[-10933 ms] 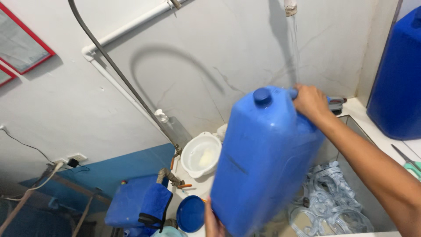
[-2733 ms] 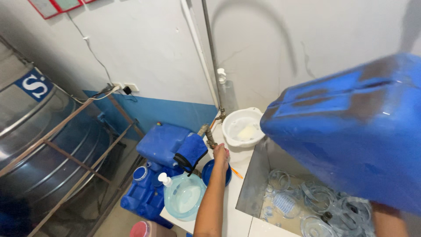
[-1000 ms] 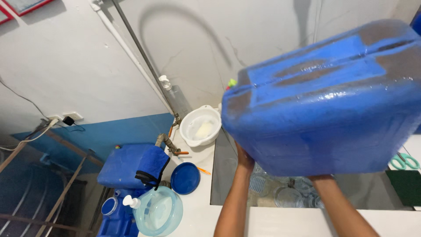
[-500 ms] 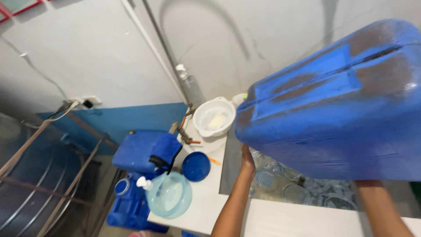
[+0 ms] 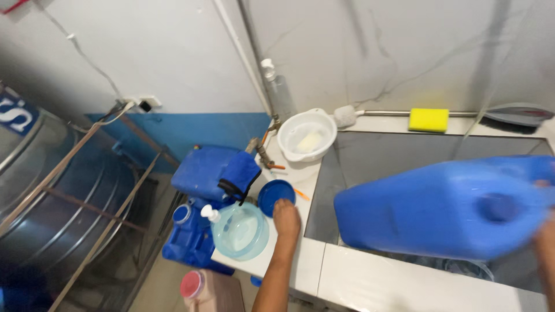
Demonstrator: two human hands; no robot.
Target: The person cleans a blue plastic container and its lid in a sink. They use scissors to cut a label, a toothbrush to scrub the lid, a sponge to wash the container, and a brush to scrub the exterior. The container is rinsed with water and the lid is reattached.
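Right hand point(image 5: 546, 231) grips blue jerrycan point(image 5: 439, 211), lying sideways over steel sink point(image 5: 370, 156). Left hand point(image 5: 287, 218), loosely curled, holds nothing, touches blue round lid point(image 5: 276, 195) left of sink. Keep can level while grabbing the lid.

Left hand point(image 5: 286, 218) on blue lid point(image 5: 276, 196); right hand point(image 5: 544, 231) holds blurred blue jug point(image 5: 439, 211) over sink point(image 5: 370, 156).

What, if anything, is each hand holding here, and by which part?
The right hand grips the blue jerrycan at its capped end, over the sink. The left hand holds nothing, resting by the blue lid.
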